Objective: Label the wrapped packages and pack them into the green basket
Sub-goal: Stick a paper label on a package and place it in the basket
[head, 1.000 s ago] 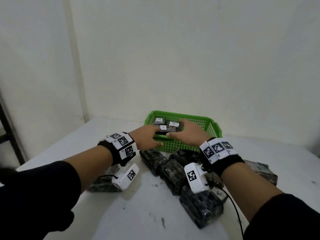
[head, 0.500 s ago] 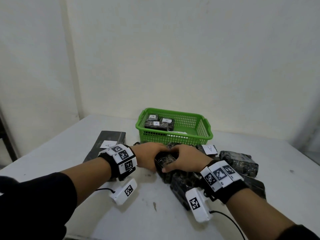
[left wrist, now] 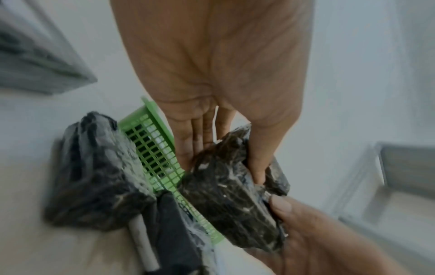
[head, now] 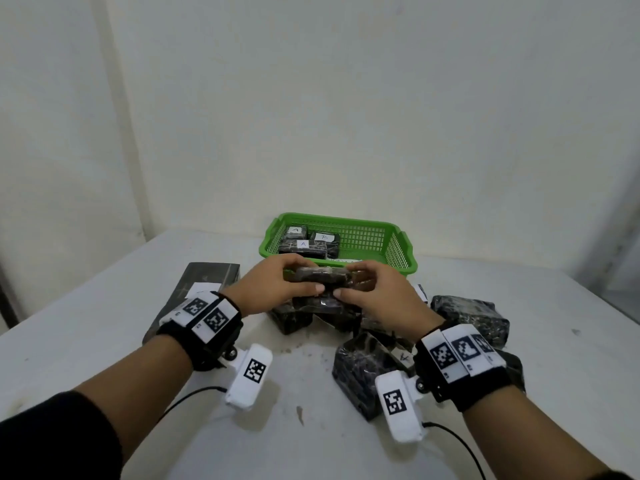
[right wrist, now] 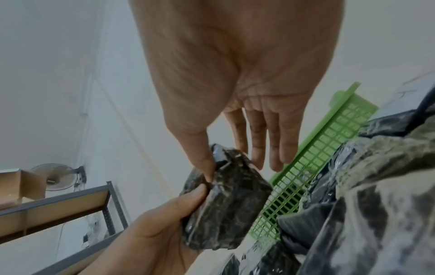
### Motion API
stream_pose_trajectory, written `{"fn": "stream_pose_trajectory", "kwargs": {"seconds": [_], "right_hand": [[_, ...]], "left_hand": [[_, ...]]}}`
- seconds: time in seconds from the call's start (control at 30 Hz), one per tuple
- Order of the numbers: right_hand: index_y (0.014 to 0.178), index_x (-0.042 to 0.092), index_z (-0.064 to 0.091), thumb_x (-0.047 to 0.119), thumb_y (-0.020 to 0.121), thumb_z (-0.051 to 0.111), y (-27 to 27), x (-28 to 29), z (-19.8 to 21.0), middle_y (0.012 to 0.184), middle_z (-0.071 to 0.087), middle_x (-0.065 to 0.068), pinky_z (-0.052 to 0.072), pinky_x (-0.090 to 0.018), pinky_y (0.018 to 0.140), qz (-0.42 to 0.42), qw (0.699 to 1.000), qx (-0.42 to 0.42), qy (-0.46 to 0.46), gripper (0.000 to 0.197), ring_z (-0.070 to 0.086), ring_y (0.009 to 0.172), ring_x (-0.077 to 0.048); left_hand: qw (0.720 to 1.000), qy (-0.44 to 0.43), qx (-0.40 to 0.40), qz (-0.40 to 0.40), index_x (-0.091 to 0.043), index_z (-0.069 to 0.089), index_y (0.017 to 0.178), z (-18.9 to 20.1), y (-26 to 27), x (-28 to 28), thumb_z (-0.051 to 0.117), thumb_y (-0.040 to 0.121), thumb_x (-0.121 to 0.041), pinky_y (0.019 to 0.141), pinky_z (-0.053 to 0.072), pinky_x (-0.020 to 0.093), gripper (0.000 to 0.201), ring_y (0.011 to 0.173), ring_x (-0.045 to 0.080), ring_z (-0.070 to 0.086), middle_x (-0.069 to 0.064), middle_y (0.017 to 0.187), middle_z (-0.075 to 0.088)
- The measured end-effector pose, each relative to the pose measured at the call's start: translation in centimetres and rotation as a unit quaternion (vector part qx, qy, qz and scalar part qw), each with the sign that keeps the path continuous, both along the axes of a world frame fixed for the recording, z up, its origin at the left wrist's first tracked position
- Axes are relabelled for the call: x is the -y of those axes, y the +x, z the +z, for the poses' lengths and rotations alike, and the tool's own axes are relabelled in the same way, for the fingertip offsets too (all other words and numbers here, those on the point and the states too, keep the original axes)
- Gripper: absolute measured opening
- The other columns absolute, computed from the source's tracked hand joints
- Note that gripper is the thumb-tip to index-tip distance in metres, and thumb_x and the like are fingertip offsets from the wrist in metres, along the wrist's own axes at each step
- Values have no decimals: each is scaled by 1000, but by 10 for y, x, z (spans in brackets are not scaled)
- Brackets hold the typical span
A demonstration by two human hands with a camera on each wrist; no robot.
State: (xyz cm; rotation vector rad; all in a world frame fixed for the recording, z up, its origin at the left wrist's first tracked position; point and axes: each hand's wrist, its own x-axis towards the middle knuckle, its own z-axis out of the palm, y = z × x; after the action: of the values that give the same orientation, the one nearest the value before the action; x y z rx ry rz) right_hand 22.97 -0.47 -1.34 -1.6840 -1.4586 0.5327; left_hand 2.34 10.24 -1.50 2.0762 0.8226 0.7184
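Both hands' fingers (head: pixel 313 288) clamped on one unlabelled package (head: pixel 318 276); could slip from slick wrap, or get packed unlabelled.

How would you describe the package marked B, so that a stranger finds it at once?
Find the green basket at the table's far side. Three wrapped packages lie in its left end. The package marked B is the rightmost; both neighbours carry an A.
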Motion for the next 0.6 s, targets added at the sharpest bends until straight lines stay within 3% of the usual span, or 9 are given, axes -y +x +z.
{"fn": "stream_pose_trajectory", "kwargs": {"seconds": [0.17,0.27,0.37,0.5,0.6], "right_hand": [[124,23,70,26,82,88,9,-1,-3,112,75,-3,61,-23,81,23,989,-140,33,45,75,98,-16],[120,29,74,30,77,92,15,-6,-8,117,75,-2,61,-31,91,38,989,-136,41,46,73,108,-16],[113,21,79,23,77,92,22,-5,-5,106,79,1,60,-19,82,37,987,-145,59,39,76,100,-14],[108,14,81,14,75,93,34,-11,-4,99,82,-2,61,-37,93,24,980,-181,83,36,78,96,-19],[113,13,79,10,77,91,39,-15,-4,102,82,-3,61,-35,95,24,977,-195,81,39,78,99,-20]], "left_hand": [[992,-90,82,-23,-16,72,120,-3,13,12,83,85,-20,94,59,30,37,102,16,75,2,110,78],[988,-107,99,-43,-14,74,119,-5,20,13,82,85,-18,99,57,36,35,106,20,75,4,111,78],[985,-120,119,-45,-11,74,119,-7,29,10,82,85,-16,102,55,43,36,108,24,74,8,113,78],[972,-160,164,-55,-6,71,121,-9,40,6,78,87,-10,103,54,50,36,112,33,72,15,118,75],[974,-138,176,-29,-4,71,121,-7,48,2,75,88,-3,101,56,46,33,109,33,73,14,114,77]]}}
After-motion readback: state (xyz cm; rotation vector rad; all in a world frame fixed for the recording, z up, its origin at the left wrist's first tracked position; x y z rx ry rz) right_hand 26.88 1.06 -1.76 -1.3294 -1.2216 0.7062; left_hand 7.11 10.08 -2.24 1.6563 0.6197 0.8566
